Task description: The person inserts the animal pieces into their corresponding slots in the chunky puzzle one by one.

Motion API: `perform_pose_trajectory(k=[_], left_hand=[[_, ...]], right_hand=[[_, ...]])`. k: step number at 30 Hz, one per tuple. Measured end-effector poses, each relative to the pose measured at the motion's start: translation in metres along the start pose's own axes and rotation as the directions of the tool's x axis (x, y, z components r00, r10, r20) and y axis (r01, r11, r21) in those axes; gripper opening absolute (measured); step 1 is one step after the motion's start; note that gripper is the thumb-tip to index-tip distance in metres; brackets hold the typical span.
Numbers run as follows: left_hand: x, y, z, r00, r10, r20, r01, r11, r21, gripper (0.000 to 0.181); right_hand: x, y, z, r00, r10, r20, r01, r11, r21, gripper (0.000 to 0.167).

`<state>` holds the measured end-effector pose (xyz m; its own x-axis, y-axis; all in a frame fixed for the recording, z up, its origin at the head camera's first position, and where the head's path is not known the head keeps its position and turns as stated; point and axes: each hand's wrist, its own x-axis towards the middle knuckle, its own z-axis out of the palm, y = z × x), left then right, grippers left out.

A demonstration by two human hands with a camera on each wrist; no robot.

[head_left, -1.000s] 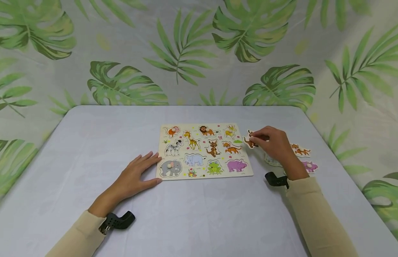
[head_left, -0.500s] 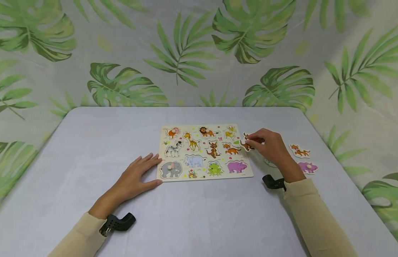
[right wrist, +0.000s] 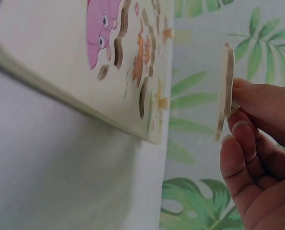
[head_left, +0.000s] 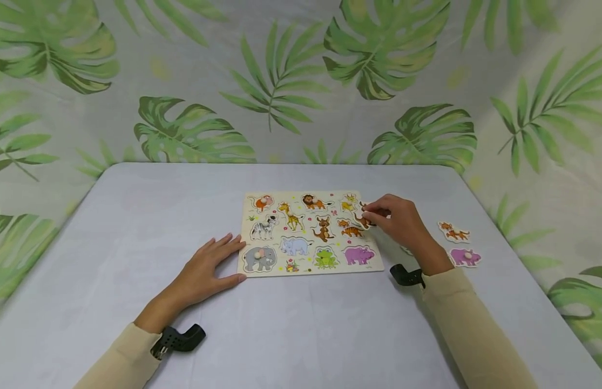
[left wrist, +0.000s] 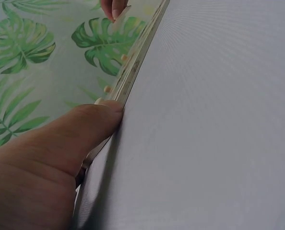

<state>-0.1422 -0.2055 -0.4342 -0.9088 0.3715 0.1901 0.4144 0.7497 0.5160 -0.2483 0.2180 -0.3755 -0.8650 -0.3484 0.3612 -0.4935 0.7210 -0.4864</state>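
Observation:
A wooden animal puzzle board (head_left: 301,216) lies on the table. My left hand (head_left: 196,273) rests with spread fingers against its left edge; in the left wrist view the thumb of that hand (left wrist: 56,153) touches the board's side. My right hand (head_left: 403,224) pinches the kangaroo piece (head_left: 364,217) by its knob, over the board's right edge. The right wrist view shows this piece (right wrist: 225,88) on edge and raised off the board (right wrist: 51,52), held between thumb and fingers of the right hand (right wrist: 262,143). A printed kangaroo (head_left: 323,229) shows in the board's middle.
Right of the board lie a tiger piece (head_left: 454,232) and a hippo piece (head_left: 465,257), with another piece partly hidden beneath the right hand. Elephant (head_left: 259,259), monkey and lion pieces with knobs sit in the board. A leaf-patterned cloth (head_left: 301,81) hangs behind the table.
My right hand has moved left with the kangaroo piece, from beside the board to above its right edge, uncovering more of the tiger and hippo pieces. My left hand has stayed in place.

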Motion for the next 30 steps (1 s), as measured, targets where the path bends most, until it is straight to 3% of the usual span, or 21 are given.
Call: perform_pose_trajectory(k=[11,21,30], left_hand=[[0.0,0.001,-0.001,1.0,-0.022,0.018,0.022,1.0,0.0,0.073],[-0.003,0.001,-0.002,0.999,-0.05,0.017,0.05,0.999,-0.004,0.074],[0.0,0.001,0.0,0.998,-0.051,0.03,0.052,0.999,-0.006,0.074]], right_hand=[[0.013,-0.012,0.012,0.998,-0.063,0.018,0.062,0.997,0.039,0.015],[0.025,-0.022,0.031,0.997,-0.055,0.06,0.049,0.995,0.087,0.015],[0.029,-0.028,0.036,0.996,-0.039,0.086,0.029,0.993,0.118,0.015]])
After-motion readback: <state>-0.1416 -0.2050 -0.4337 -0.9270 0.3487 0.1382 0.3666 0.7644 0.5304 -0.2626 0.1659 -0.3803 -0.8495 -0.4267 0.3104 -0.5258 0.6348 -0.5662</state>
